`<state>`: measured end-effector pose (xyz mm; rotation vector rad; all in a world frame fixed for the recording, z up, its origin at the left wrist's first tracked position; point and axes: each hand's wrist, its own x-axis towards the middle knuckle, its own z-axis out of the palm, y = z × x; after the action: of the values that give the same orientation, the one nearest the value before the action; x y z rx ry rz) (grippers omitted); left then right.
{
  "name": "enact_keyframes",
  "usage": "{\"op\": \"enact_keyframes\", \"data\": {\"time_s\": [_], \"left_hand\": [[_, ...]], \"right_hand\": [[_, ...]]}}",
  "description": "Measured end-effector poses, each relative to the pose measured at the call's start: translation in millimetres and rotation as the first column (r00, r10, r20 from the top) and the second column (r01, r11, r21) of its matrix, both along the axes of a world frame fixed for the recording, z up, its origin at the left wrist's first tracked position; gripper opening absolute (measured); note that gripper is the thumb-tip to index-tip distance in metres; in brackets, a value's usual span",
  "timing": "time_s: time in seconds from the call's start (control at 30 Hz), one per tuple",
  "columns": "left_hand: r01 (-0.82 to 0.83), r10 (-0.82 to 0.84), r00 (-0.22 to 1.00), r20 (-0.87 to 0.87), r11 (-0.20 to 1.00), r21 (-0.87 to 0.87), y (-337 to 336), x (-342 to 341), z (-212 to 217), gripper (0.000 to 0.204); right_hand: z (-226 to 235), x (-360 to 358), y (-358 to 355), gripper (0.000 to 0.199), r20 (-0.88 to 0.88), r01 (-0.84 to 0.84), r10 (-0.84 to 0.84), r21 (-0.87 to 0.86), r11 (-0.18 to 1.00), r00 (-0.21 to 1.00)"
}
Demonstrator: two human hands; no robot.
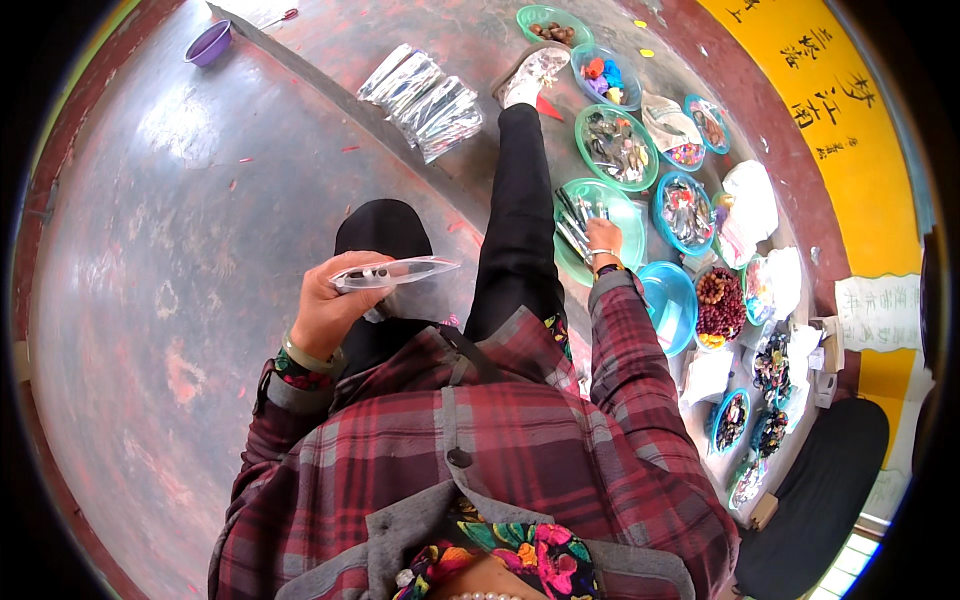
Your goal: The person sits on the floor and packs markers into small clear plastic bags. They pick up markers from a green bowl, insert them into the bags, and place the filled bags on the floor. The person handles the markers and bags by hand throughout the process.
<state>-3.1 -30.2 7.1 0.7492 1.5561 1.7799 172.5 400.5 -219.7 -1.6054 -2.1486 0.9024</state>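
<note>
My left hand (338,302) is closed on the edge of a clear plastic bag (425,268), which lies flat and level above my knee. Small dark and white pieces show inside the bag near my fingers. Out to the right, my right hand (603,236) reaches into a pale green basin (625,215). Its fingers are curled together beside several slim dark and silver pen-like sticks (572,228) at the basin's left side. What those fingertips pinch is too small to make out.
A blue basin (672,300) stands beside my right forearm. Farther off are a green basin of small packets (612,148), a teal basin (686,212) and dark red beads (720,305). Bundles of clear packets (420,100) lie ahead on the floor. A purple basin (208,44) sits far left.
</note>
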Motion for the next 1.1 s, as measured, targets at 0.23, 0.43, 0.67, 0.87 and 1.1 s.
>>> {"op": "enact_keyframes", "data": {"time_s": [0.23, 0.43, 0.67, 0.87, 1.1], "left_hand": [[0.004, -0.004, 0.999, 0.048, 1.0, -0.009, 3, 0, 1, 0.022], [-0.004, 0.005, 0.998, 0.069, 1.0, -0.014, 3, -1, 2, 0.021], [0.016, -0.015, 0.999, 0.043, 1.0, -0.019, 2, -2, -1, 0.023], [0.026, -0.026, 1.0, 0.018, 1.0, -0.004, 2, -1, 1, 0.024], [0.037, -0.036, 0.999, -0.008, 0.999, 0.019, 0, -2, -5, 0.025]], "right_hand": [[-4, -56, 10, 0.034, 0.273, -0.312, 0.267, 0.137, 0.94, 0.924], [-11, -53, 15, 0.026, 0.354, -0.412, 0.35, 0.118, 0.903, 0.868], [40, -23, 2, 0.022, 0.03, -0.168, 0.172, 0.423, 0.89, 0.985], [74, 8, 4, 0.025, -0.716, -0.063, -0.199, -0.322, 0.945, 0.669], [132, 26, -108, 0.031, -0.505, -0.439, 0.116, -0.587, 0.681, 0.855]]}}
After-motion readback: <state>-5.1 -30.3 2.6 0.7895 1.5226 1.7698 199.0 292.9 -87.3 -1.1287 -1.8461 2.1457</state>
